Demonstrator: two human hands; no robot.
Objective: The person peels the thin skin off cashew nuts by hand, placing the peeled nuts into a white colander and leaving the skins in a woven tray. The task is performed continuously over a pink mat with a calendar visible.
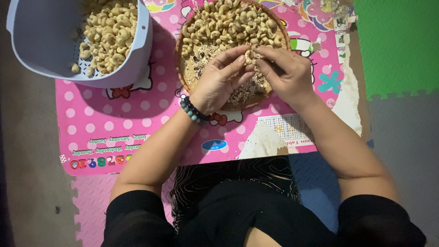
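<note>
Both of your hands meet over the round woven tray [183, 68], hiding much of its near half. Your left hand [219, 82] and right hand [286, 73] pinch one pale cashew [248, 56] between their fingertips, and only a sliver of it shows. It sits just above the dark skins and crumbs. Curved cream cashews heap the tray's far side and the grey basket [137, 55], which is cut off at the top.

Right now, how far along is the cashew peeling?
Done: a good pile of pale peeled cashews sits in the grey strainer basket. In hand: the left hand and right hand pinch one cashew over the round woven tray, where skin flakes have gathered. Left: a large heap of cashews fills the tray's far half.
</note>
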